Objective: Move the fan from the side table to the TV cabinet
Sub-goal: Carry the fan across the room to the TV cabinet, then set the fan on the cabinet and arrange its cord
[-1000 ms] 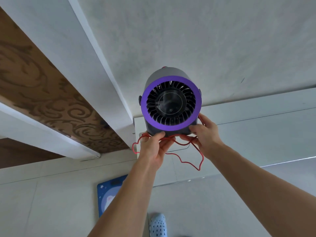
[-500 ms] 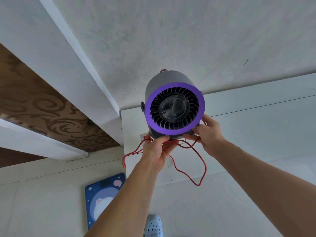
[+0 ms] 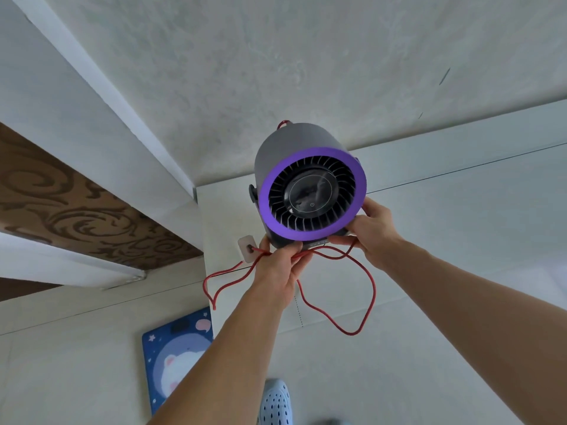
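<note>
Head camera, nearest first: two bare forearms reach forward from the bottom edge. Below them, a pale blue perforated clog stands on the light tiled floor, and to its left lies a dark blue mat printed with a white bear, stars and a pink speech bubble.

Further out, the left hand and the right hand are apart, one on each side of the base of the fan. The left hand's fingers are closed on the lower left of the base, with strands of the red cord gathered under them. The right hand grips the lower right edge, thumb on the front and fingers wrapped behind.

The fan is a grey drum with a purple front ring, black radial vanes and a glossy round centre bearing a power symbol; it faces the camera, tilted slightly. It is held up in the air, resting on no surface visible here. The red cord hangs below it in loose loops, and one end runs to a small white plug block just left of the left hand. A short red loop shows at the fan's far top.

Beyond the fan is a white panelled surface with thin dark seams, then a textured pale wall. To the far left, white beams frame a brown panel with a swirling pattern.
</note>
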Demonstrator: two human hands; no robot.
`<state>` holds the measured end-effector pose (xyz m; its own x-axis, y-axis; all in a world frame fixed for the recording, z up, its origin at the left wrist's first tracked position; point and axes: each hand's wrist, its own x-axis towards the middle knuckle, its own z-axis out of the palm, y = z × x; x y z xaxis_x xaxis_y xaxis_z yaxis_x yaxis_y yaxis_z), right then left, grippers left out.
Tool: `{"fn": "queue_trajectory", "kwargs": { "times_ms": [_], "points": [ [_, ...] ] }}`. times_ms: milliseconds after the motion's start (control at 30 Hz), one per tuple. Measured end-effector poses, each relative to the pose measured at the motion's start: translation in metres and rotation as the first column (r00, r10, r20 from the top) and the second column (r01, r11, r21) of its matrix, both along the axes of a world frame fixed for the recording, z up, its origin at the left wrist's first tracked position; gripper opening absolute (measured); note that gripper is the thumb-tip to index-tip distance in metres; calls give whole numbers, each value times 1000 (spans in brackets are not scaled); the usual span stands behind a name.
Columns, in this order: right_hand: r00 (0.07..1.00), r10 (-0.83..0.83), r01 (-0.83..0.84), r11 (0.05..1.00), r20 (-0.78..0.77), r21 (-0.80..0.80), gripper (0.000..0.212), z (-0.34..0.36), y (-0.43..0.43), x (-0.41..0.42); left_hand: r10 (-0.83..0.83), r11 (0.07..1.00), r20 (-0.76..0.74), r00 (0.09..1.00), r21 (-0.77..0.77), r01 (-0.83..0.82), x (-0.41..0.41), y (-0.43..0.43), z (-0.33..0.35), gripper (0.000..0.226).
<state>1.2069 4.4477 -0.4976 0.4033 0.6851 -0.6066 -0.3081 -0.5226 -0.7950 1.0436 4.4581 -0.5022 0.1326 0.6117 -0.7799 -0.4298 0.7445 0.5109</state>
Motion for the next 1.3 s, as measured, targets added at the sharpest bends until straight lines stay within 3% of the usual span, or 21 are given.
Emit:
{"fn": "queue_trajectory", "kwargs": {
  "times_ms": [233,400,533,700,1033,1300],
  "points": [
    [1000,20,-20,998,10,-58,58,-11,-1,4,-21,999,-116,993,-37,17,3,-5,-10,49],
    [1000,3,-2,997,14,-74,59,-14,-1,3,-46,997,-161,986,-76,34,2,-6,-13,25],
    [999,35,-32,997,34,-65,58,-13,-1,5,-51,997,-166,985,-58,42,-2,-8,-12,47],
    [998,31,-27,997,59,-66,47,-12,-2,5,-67,994,-106,992,-94,57,-7,-13,-7,40],
    [968,79,-53,992,239,-114,43,-17,-9,10,-256,944,-185,949,-257,205,-6,-28,-4,30],
    [982,-12,27,997,191,-79,35,-16,-12,12,48,933,48,998,-359,-28,-1,-41,2,21]
  ]
}}
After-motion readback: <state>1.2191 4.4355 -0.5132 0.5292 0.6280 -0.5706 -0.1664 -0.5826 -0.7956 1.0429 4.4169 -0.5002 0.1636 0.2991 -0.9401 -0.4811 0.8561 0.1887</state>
